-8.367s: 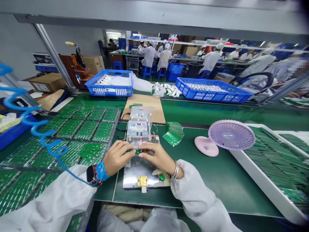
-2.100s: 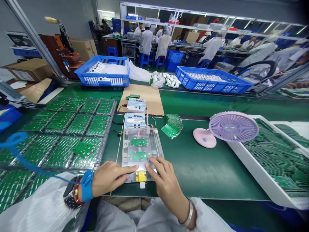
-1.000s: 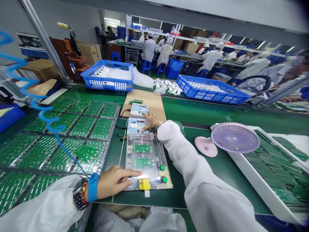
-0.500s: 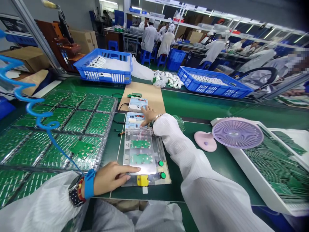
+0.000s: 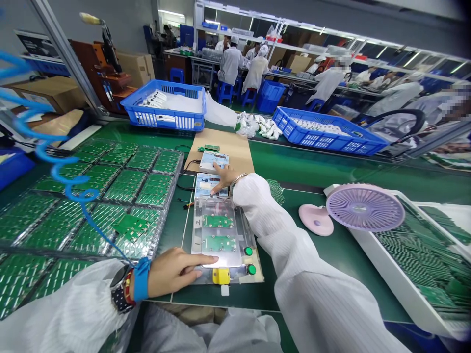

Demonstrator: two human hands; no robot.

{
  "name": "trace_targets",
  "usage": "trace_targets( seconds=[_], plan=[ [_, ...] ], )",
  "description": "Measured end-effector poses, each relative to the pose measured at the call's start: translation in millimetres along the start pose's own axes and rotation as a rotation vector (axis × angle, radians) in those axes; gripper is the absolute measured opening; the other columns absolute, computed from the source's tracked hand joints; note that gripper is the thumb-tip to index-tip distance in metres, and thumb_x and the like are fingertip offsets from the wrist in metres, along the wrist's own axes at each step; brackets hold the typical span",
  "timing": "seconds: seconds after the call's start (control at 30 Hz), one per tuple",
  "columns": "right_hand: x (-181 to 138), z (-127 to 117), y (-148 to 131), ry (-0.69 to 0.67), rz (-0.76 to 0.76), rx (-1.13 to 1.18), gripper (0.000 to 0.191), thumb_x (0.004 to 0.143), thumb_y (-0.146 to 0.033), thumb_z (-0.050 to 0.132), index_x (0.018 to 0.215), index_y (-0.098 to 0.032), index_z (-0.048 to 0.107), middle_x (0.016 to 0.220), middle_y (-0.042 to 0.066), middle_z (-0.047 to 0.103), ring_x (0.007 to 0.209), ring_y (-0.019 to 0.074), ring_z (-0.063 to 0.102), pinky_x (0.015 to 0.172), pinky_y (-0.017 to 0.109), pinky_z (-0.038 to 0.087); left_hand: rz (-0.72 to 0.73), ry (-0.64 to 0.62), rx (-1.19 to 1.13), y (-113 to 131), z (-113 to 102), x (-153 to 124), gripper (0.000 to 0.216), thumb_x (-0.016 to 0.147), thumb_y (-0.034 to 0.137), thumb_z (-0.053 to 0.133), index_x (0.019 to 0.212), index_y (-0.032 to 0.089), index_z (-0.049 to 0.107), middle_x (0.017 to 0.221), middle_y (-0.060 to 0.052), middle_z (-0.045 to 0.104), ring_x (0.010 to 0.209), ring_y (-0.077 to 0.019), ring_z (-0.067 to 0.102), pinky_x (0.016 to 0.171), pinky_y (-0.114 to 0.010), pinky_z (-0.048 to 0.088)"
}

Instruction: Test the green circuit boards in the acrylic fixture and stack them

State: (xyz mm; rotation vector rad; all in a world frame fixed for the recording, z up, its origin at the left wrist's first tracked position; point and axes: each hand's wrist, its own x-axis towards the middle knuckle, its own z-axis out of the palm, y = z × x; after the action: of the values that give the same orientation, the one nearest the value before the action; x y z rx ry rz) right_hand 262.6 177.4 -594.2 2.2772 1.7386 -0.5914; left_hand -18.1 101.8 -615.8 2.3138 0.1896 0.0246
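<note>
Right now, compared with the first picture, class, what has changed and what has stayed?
The clear cover, raised then, now lies over two circuit boards. The left hand let go of the board it held and came nearer the wearer, index finger on the cover; the right hand let go too, moving away to the two display boxes. The desk fan and blue baskets stayed put.
</note>
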Motion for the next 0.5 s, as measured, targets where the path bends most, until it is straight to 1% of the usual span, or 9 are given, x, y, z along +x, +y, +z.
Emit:
trace_targets(
  seconds=[0.17,0.37,0.5],
  plan=[
    [2.3,5.1,-3.9,0.014,0.041,-0.012,0.132,0.048,-0.063,0.073,0.142,-0.016,-0.007,0.142,0.027,0.014,0.131,0.0440,0.013,0.099,0.054,0.025,-0.001,-0.006,0.002,-0.1,-0.5,-0.3,0.041,0.085,0.019,0.044,0.126,0.027,0.051,0.048,0.006,0.039,0.042,-0.0084,0.038,0.044,-0.018,0.025],
    [2.4,5.5,-7.7,0.001,0.061,-0.017,0.140,0.039,-0.066,0.074,0.142,-0.015,-0.007,0.144,0.026,0.008,0.132,0.0456,0.005,0.101,0.056,0.018,-0.003,0.000,0.006,0.5,-0.3,-0.7,0.042,0.085,0.018,0.046,0.125,0.027,0.052,0.047,0.006,0.039,0.042,-0.0086,0.038,0.045,-0.018,0.026],
    [0.9,4.5,-8.9,-0.013,0.063,-0.022,0.140,0.040,-0.064,0.075,0.142,-0.015,-0.008,0.144,0.027,0.006,0.132,0.0459,0.005,0.102,0.056,0.017,0.003,0.005,0.035,0.5,-0.7,-1.0,0.041,0.085,0.019,0.045,0.125,0.028,0.052,0.047,0.006,0.038,0.045,-0.0093,0.040,0.048,-0.019,0.028]
  ],
)
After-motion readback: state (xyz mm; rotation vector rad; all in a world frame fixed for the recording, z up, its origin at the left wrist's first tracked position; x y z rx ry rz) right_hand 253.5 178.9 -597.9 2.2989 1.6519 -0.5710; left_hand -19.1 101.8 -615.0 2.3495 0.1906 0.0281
